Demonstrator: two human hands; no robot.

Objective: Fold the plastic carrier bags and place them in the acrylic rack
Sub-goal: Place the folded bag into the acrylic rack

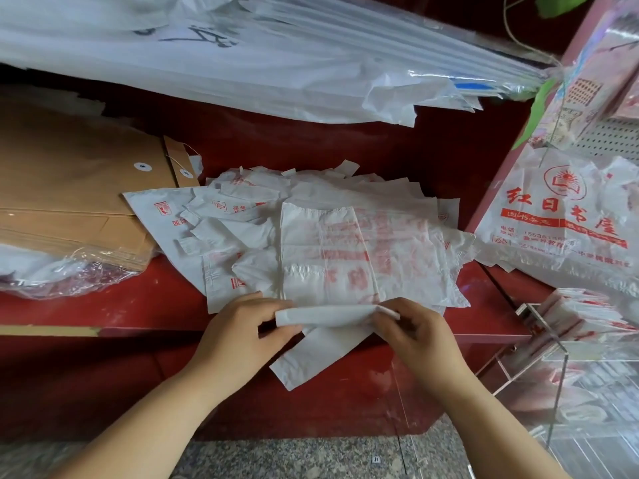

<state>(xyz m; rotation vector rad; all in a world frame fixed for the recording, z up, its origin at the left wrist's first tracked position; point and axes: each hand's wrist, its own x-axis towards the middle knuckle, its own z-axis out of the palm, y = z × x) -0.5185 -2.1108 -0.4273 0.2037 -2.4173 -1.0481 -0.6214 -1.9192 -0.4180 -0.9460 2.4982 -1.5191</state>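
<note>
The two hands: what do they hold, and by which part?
Both pinch one carrier bag by its folded near edge: left hand at the left end, right hand at the right.

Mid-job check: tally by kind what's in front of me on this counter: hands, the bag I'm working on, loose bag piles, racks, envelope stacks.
Hands: 2, left hand and right hand
Bag being folded, pinched at both ends: 1
Pile of loose bags: 1, too overlapped to count singly
Acrylic rack: 1
Brown envelope stack: 1
Total: 6
</note>
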